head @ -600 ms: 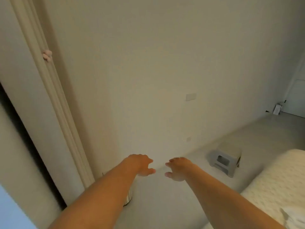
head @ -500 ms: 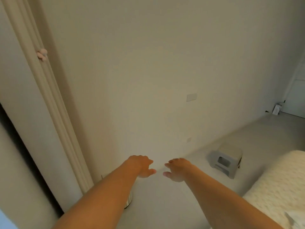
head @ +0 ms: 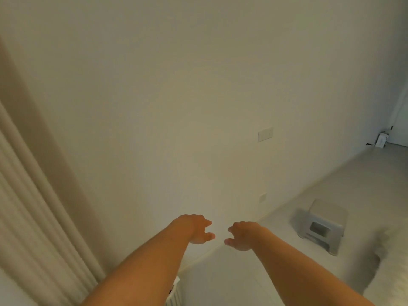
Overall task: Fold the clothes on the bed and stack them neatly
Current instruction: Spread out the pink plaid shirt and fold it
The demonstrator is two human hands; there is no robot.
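Note:
Both my arms stretch forward toward a plain wall. My left hand [head: 195, 228] and my right hand [head: 239, 236] hover side by side in the air, a small gap between them, palms down, fingers loosely bent, holding nothing. A corner of the bed [head: 390, 272] with a cream textured cover shows at the lower right edge. No clothes are in view.
A cream curtain [head: 33, 217] hangs along the left. A grey plastic step stool [head: 320, 224] stands on the pale floor beside the bed. A white ribbed object [head: 174, 294] sits low under my left arm. A door and a small white item [head: 380, 140] lie far right.
The view has swung to the right: the curtain now fills more of the left edge and the dark gap is gone. My hands keep the same pose and spacing.

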